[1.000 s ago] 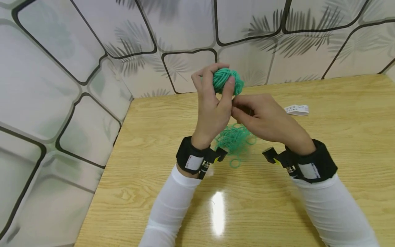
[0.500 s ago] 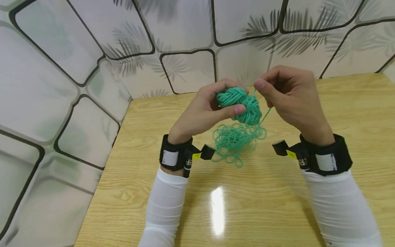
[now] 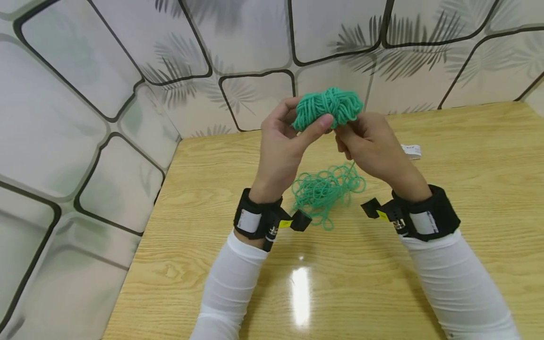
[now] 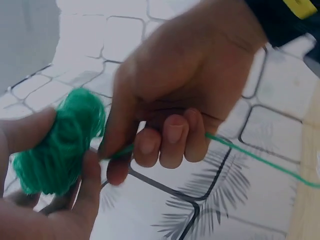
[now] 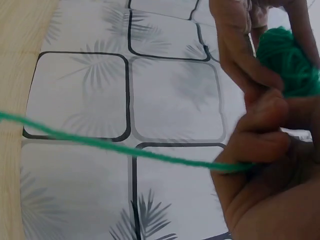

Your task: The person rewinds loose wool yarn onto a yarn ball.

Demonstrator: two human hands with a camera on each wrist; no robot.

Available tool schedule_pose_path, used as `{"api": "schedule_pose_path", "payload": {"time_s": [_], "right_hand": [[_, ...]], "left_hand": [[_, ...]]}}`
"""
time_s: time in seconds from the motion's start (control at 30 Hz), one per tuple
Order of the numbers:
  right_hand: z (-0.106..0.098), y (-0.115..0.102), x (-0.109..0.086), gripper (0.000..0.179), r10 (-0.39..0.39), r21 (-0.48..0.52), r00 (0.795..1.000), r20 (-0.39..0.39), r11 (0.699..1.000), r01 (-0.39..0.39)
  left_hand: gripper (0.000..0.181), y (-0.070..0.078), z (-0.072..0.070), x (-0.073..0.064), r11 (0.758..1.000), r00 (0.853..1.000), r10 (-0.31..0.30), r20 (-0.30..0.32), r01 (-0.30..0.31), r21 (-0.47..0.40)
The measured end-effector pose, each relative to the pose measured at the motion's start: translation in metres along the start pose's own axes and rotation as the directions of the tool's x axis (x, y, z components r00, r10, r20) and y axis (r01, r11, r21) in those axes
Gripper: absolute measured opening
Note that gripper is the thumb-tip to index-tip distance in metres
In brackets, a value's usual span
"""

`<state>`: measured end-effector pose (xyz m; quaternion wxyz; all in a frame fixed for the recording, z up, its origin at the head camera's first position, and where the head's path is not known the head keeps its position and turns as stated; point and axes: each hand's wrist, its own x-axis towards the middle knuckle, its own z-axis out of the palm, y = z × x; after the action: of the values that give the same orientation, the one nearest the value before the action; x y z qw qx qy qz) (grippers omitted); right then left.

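My left hand (image 3: 282, 141) holds a wound bundle of green yarn (image 3: 327, 107) up above the back of the table, thumb across its front and fingers behind. Close against the bundle's right end, my right hand (image 3: 371, 146) pinches the yarn strand (image 5: 150, 157) between thumb and fingers. In the left wrist view the strand (image 4: 260, 159) passes through the curled right fingers and runs off to the right. Below the hands, a loose tangle of the same green yarn (image 3: 320, 191) lies on the table, and the strand leads down to it.
A small white paper strip (image 3: 411, 151) lies on the wooden table (image 3: 348, 283) behind the right wrist. Patterned wall panels (image 3: 255, 42) rise along the table's back and left sides. Both wrists wear black camera straps (image 3: 425, 215).
The right hand swung out to the right with the strand, then came back in against the bundle. The left hand dipped and tilted the bundle, then raised it again, now lying more sideways.
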<state>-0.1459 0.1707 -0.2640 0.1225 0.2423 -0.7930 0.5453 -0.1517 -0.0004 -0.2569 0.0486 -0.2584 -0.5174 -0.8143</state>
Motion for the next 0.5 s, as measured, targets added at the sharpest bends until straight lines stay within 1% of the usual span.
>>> {"api": "schedule_pose_path", "payload": {"time_s": [0.03,0.07,0.1,0.13,0.17,0.2,0.23,0.27,0.3,0.33,0.37,0.4,0.43,0.47,0.5], "right_hand": [[0.000,-0.001,-0.001,0.026,0.004,-0.064,0.999,0.043,0.998,-0.002],[0.001,-0.002,-0.001,0.026,-0.001,-0.117,0.996,0.086,0.993,0.011],[0.001,-0.004,-0.002,0.025,-0.007,-0.159,0.992,0.130,0.987,0.028],[0.000,-0.005,-0.002,0.024,-0.017,-0.191,0.986,0.168,0.980,0.049],[0.000,-0.007,-0.003,0.023,-0.026,-0.218,0.980,0.197,0.973,0.070],[-0.002,-0.008,-0.004,0.021,-0.040,-0.239,0.975,0.220,0.967,0.094],[-0.003,-0.010,-0.005,0.019,-0.056,-0.243,0.971,0.233,0.963,0.114],[-0.006,-0.012,-0.006,0.017,-0.074,-0.241,0.968,0.240,0.961,0.134],[-0.008,-0.013,-0.007,0.015,-0.086,-0.235,0.968,0.237,0.961,0.143],[-0.012,-0.015,-0.008,0.013,-0.095,-0.218,0.970,0.225,0.965,0.146],[-0.016,-0.016,-0.009,0.011,-0.104,-0.199,0.973,0.208,0.969,0.146],[-0.020,-0.016,-0.010,0.010,-0.106,-0.172,0.977,0.185,0.975,0.138],[-0.024,-0.016,-0.010,0.009,-0.101,-0.141,0.983,0.156,0.982,0.123],[-0.028,-0.016,-0.011,0.009,-0.091,-0.117,0.988,0.123,0.988,0.105],[-0.031,-0.015,-0.011,0.009,-0.078,-0.089,0.993,0.090,0.992,0.086]], "left_hand": [[0.029,-0.002,0.001,0.000,0.998,0.999,0.043,-0.034,-0.041,0.052],[0.029,-0.005,0.000,0.001,0.990,0.994,0.087,-0.060,-0.080,0.114],[0.029,-0.007,-0.001,0.001,0.977,0.988,0.131,-0.075,-0.116,0.181],[0.030,-0.008,-0.002,0.002,0.952,0.981,0.177,-0.076,-0.151,0.266],[0.031,-0.009,-0.004,0.002,0.921,0.975,0.210,-0.068,-0.175,0.348],[0.032,-0.009,-0.007,0.003,0.885,0.971,0.234,-0.046,-0.193,0.423],[0.032,-0.009,-0.009,0.003,0.857,0.972,0.237,-0.012,-0.203,0.473],[0.032,-0.008,-0.012,0.004,0.841,0.976,0.214,0.028,-0.199,0.503],[0.031,-0.006,-0.015,0.004,0.842,0.984,0.165,0.073,-0.179,0.509],[0.030,-0.003,-0.018,0.005,0.852,0.989,0.098,0.115,-0.143,0.503],[0.029,-0.001,-0.021,0.005,0.871,0.988,0.019,0.153,-0.092,0.483],[0.027,0.002,-0.023,0.006,0.887,0.980,-0.059,0.192,-0.037,0.461],[0.025,0.004,-0.026,0.006,0.898,0.964,-0.133,0.230,0.019,0.439],[0.024,0.006,-0.029,0.006,0.901,0.944,-0.196,0.266,0.067,0.428],[0.023,0.008,-0.032,0.006,0.897,0.921,-0.242,0.306,0.093,0.431]]}}
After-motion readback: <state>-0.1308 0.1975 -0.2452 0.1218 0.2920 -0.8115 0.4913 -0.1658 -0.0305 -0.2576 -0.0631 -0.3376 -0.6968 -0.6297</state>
